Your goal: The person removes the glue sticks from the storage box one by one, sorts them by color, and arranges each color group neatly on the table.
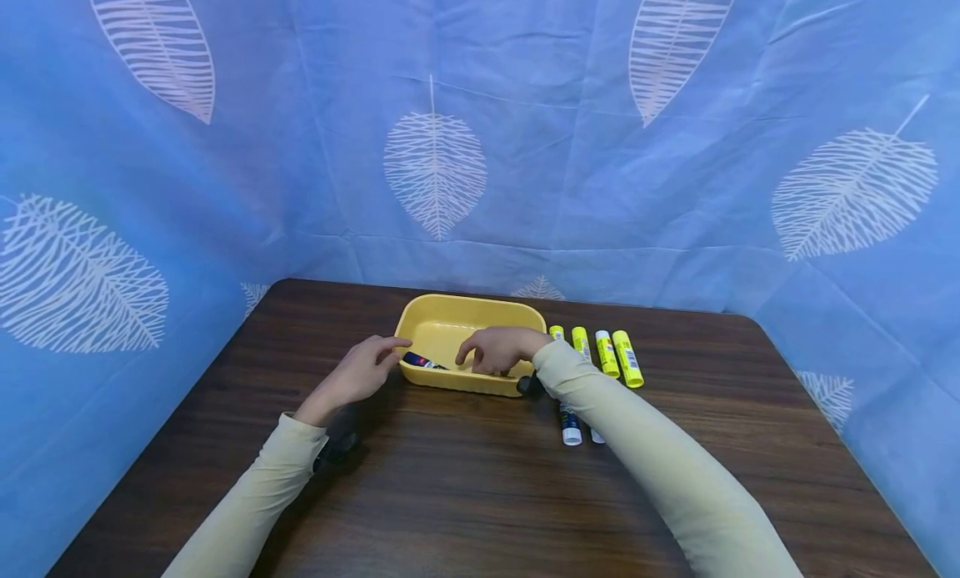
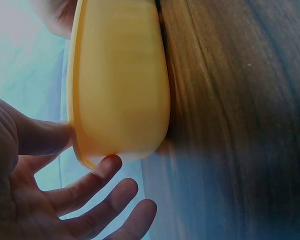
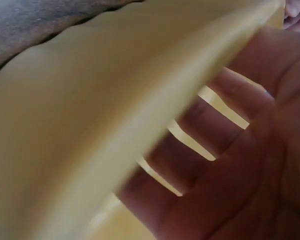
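Observation:
A yellow plastic basket (image 1: 457, 384) stands near the table's back edge. In it, along the front left, lies a dark blue glue stick (image 1: 423, 361) with a red mark. My left hand (image 1: 360, 369) pinches the basket's left end, thumb at the rim and a finger against the outer wall in the left wrist view; its other fingers are spread. Over the front rim, my right hand (image 1: 498, 350) reaches into the basket with its fingers pointing down. Gaps show between those fingers (image 3: 210, 125) in the right wrist view. The basket wall hides their tips, and nothing shows in that hand.
Yellow glue sticks (image 1: 628, 359) lie in a row right of the basket. Nearer, dark blue glue sticks with white caps (image 1: 571, 425) lie partly under the right sleeve (image 1: 652, 444). A blue leaf-patterned cloth (image 1: 525, 186) hangs behind the dark wooden table (image 1: 450, 495).

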A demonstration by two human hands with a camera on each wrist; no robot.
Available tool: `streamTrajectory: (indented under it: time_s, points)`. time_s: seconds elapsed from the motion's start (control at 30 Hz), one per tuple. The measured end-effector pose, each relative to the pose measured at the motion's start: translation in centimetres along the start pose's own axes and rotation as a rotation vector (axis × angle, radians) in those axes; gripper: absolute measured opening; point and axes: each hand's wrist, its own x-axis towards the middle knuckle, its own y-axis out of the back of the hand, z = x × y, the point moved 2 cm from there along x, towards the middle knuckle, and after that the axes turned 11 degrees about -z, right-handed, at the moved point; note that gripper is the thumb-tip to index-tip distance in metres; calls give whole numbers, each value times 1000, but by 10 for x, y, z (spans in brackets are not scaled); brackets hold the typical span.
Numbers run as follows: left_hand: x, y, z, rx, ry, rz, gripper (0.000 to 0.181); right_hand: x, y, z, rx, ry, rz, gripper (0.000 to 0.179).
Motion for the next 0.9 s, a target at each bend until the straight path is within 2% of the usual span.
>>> streamTrajectory:
  time_s: [0.37, 0.63, 0.8, 0.9]
  points:
    - [0, 0, 2, -6, 18, 1, 33, -5, 1, 5, -76, -62, 5, 46]
    - [0, -1, 1, -18, 16, -2, 34, -21, 11, 3, -64, 12, 146, 35]
    - [0, -1, 0, -11, 8, 0, 34, -37, 21, -5, -41, 48, 214, 36]
    - [1, -1, -1, -6, 8, 4, 34, -50, 27, -11, -16, 98, 271, 37]
